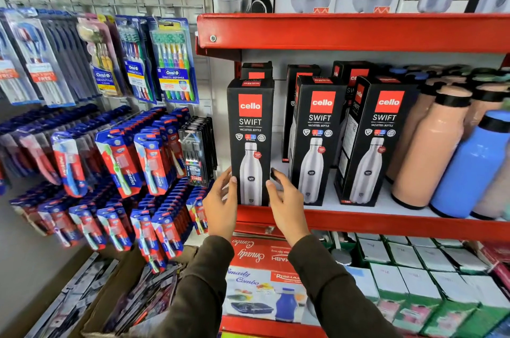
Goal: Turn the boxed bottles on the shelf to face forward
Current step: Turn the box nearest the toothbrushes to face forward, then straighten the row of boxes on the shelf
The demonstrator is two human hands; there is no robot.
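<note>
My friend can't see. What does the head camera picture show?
Two hands, left hand and right hand, hold the sides of a black Cello bottle box at the left end of a red shelf. Two more Cello boxes stand beside it, then peach and blue bottles. Toothbrush packs hang to the left.

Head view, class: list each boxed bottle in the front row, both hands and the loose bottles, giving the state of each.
Left Cello box: upright, front panel forward, held at its base.
Middle Cello box: upright, turned slightly, side panel showing.
Right Cello box: upright, turned slightly, side panel showing.
Left hand: on left box's left edge.
Right hand: on its right edge.
Peach bottle: leaning, capped.
Blue bottle: leaning, capped.
</note>
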